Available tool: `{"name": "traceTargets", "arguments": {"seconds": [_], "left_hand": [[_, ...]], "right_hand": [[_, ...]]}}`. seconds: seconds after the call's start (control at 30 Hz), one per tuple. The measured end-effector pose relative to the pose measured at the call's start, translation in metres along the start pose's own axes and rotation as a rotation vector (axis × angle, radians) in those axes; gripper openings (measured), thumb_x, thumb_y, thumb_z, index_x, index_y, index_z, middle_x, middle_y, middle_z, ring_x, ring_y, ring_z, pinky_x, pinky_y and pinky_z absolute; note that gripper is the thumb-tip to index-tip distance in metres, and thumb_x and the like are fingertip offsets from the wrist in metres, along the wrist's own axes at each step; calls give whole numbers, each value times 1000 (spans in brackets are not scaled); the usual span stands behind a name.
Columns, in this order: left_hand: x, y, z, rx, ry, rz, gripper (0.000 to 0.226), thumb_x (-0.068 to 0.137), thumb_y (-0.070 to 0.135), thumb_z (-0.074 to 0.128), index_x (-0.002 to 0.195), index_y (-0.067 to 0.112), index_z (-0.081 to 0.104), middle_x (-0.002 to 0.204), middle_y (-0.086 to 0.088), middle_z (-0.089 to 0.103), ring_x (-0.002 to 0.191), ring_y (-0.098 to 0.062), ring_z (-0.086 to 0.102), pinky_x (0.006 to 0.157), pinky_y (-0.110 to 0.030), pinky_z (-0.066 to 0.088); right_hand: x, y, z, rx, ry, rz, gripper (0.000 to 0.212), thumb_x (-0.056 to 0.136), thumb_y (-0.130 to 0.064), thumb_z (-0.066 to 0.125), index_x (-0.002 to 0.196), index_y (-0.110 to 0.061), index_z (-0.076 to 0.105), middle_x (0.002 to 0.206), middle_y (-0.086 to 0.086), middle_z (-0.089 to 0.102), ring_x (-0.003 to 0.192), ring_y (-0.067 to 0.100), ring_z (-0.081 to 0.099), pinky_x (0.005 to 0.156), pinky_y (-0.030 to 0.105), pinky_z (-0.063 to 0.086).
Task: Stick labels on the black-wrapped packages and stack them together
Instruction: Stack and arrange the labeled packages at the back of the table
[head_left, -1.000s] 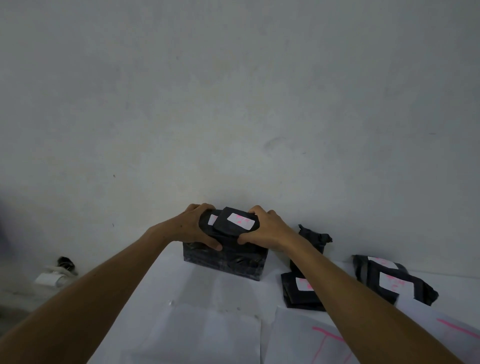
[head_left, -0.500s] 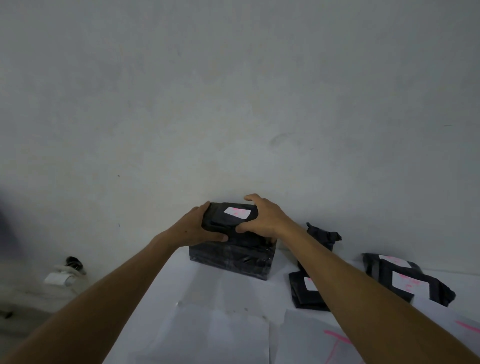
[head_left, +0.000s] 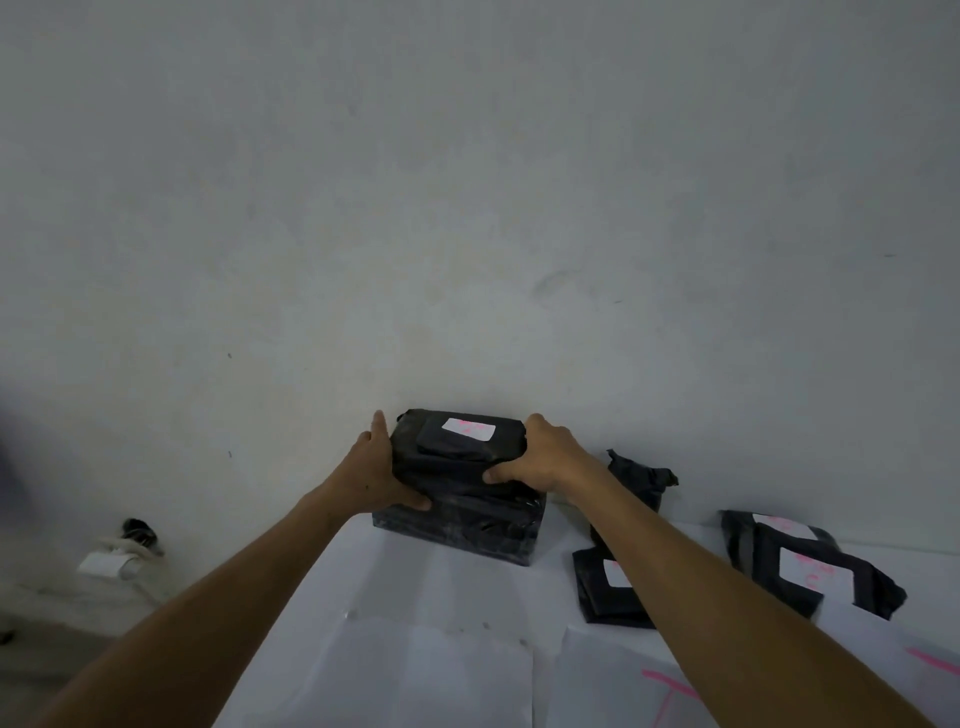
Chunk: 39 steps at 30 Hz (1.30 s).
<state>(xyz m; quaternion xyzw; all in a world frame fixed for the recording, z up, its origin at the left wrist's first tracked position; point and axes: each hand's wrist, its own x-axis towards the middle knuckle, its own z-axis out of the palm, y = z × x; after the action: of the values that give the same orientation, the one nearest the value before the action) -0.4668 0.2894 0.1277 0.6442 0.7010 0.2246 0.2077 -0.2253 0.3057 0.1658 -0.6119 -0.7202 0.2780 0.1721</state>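
Hands (head_left: 374, 470) (head_left: 540, 457) flanking package stack (head_left: 457, 483), touching.

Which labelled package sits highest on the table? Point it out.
The small package atop the stack by the wall, held between the left hand and right hand. The other labelled ones lie flat on the table to the right.

There is a single view, from a wide-angle camera worn on the person's head. It looks forward and only slightly down, so a bare grey wall (head_left: 467, 182) fills the upper two thirds of the frame. The white table (head_left: 441, 597) occupies the bottom centre and lower right. Both forearms enter from the bottom corners and converge near the frame's centre, at arm's length from the lens. Straight edges bow slightly toward the frame's borders.
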Motion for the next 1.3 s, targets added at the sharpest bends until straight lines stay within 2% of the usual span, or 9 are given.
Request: {"name": "traceTargets", "arguments": {"seconds": [0.3,0.4,0.47,0.57,0.67,0.8,1.0,1.2,1.3], "left_hand": [[-23,-14,5,-17,28,-217,127,72,29,91,148,-14,-1,143,-30,44,129,-41,49,91,-36,48],[-38,-6,-12,80,-111,-305,78,79,34,85,128,-2,37,112,-17,60,105,-35,67,84,-42,60],[-56,4,-24,113,-299,-333,54,84,40,80,112,11,44,105,-14,64,94,-31,73,83,-44,62],[-82,19,-33,181,-454,-314,40,85,48,76,97,24,47,107,-15,71,91,-28,76,85,-43,61],[-101,27,-36,185,-406,-216,29,90,48,70,87,28,50,105,-11,71,92,-25,76,85,-38,61],[-122,24,-32,142,-346,-179,28,91,49,68,88,24,55,100,-8,71,90,-22,75,78,-33,61],[-159,0,-25,253,-332,-250,46,86,61,67,85,18,51,100,-4,62,96,-25,68,73,-34,56],[-212,-13,-24,174,-293,-316,60,87,65,63,109,10,49,123,-10,57,103,-31,66,89,-43,58],[-230,-24,-14,23,-256,-334,63,85,59,70,118,10,48,125,-9,56,102,-28,66,88,-42,58]], "right_hand": [[-31,2,-3,65,-44,-7,107,75,-36,89,148,-8,16,142,12,46,128,29,49,101,38,49],[-50,-5,-9,40,-26,-5,103,80,-36,85,148,-5,14,141,14,45,123,27,50,93,34,48],[-66,-16,-15,26,-28,-4,96,86,-36,79,149,-2,14,140,14,47,114,24,50,84,30,44],[-92,-33,-25,-30,-30,-40,71,91,-35,74,142,4,43,136,18,58,113,30,58,84,38,48],[-115,-43,-24,-44,-14,-127,50,91,-32,73,122,7,64,123,23,67,112,35,64,86,39,52],[-142,-44,-12,-60,69,-277,20,92,-28,71,98,-9,74,99,4,74,85,12,65,62,15,44],[-188,-42,10,-52,203,-422,13,93,-22,67,87,-12,74,77,-4,72,70,8,66,69,22,53],[-241,-36,31,-269,-71,-238,26,97,-27,63,87,-4,68,74,5,76,66,17,75,53,22,55],[-264,-30,49,-393,-207,-75,30,98,-30,63,83,-5,54,78,11,69,72,25,77,67,34,63]]}}
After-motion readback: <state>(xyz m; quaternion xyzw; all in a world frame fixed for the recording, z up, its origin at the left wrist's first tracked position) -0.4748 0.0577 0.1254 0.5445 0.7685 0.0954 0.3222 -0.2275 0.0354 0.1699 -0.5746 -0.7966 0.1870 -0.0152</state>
